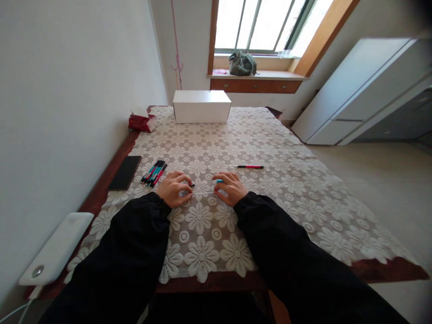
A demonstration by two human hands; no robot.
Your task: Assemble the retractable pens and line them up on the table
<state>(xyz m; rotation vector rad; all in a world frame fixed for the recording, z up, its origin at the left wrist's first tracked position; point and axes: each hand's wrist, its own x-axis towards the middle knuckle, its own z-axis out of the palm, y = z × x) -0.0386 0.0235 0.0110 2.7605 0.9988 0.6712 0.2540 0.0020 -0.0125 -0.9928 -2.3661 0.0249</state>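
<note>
My left hand (173,188) and my right hand (230,187) rest on the lace tablecloth (286,189), close together in the middle of the table. My fingers are curled in on both sides. Between them I seem to be holding a pen in pieces (204,188): a black tip peeks out by my left fingers, a blue-green bit by my right fingers, and a thin pale stick runs across from one hand to the other. I cannot tell how tight my grip is, because my fingers hide it. I think the thin stick could bend or snap if I push my hands together crooked. A tiny part could also pop out and get lost in the holes of the lace. The bunch of pens (154,173) lies just past my left hand, so my sleeve could bump it and make the pens roll. One red pen (249,167) lies alone beyond my right hand.
</note>
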